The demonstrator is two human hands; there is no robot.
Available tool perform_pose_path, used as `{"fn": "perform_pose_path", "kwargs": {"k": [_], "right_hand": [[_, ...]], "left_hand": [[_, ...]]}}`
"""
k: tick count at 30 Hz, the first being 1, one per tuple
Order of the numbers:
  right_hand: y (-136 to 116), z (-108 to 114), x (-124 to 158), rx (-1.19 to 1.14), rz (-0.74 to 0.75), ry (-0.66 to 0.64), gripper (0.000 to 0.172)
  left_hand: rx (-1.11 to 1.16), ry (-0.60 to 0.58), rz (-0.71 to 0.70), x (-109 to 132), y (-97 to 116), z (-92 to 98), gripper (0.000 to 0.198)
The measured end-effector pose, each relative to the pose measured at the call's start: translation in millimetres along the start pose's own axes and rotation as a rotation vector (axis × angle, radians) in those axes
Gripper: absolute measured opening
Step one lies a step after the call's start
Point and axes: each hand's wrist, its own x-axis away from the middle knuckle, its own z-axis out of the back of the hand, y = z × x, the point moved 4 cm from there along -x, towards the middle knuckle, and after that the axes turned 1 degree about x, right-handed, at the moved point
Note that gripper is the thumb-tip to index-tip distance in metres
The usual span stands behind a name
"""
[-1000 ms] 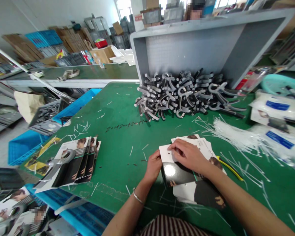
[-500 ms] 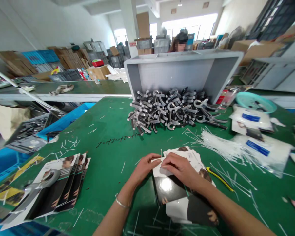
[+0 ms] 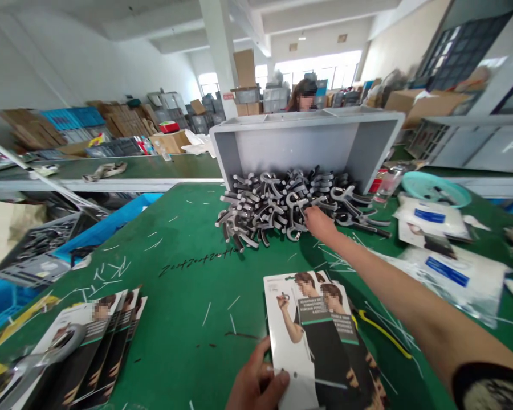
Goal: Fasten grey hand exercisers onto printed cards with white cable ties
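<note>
Glossy cardboard cards (image 3: 301,336) pinched in left hand (image 3: 256,376); open right hand (image 3: 319,223) touches heaped grey plastic hand grippers (image 3: 273,210).

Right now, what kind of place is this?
Probably a small factory's packing area: a long green workbench, a heap of grey hand exercisers, printed product cards, and stacked cardboard boxes.

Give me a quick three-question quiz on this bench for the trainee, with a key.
1. Which is the right hand nearest?
A) the pile of grey hand exercisers
B) the teal basin
C) the yellow-handled tool
2. True or false: the left hand holds the printed cards.
3. Fill in the blank: the bench mat is coloured ____.

Key: 1 A; 2 true; 3 green.
</note>
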Motion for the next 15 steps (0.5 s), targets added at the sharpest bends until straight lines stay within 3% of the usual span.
{"fn": "perform_pose_path", "kwargs": {"k": [4,9,12,15], "right_hand": [[-11.7,-25.9,-27.0,0.09,-0.179,-0.057,0.039],[2.6,-25.0,-29.2,0.11,-0.295,-0.084,0.038],[3.6,-15.3,-20.4,0.058,-0.283,-0.096,0.037],[-1.3,7.2,-10.0,-0.047,-0.227,-0.09,0.034]], "left_hand": [[-0.107,-0.07,0.024,-3.8,14.2,-11.3,0.076],[-0.289,-0.186,-0.016,0.6,24.5,-12.7,0.071],[-0.33,-0.173,-0.075,3.6,35.3,6.6,0.065],[-0.287,0.044,-0.155,5.0,52.2,45.8,0.057]]}}
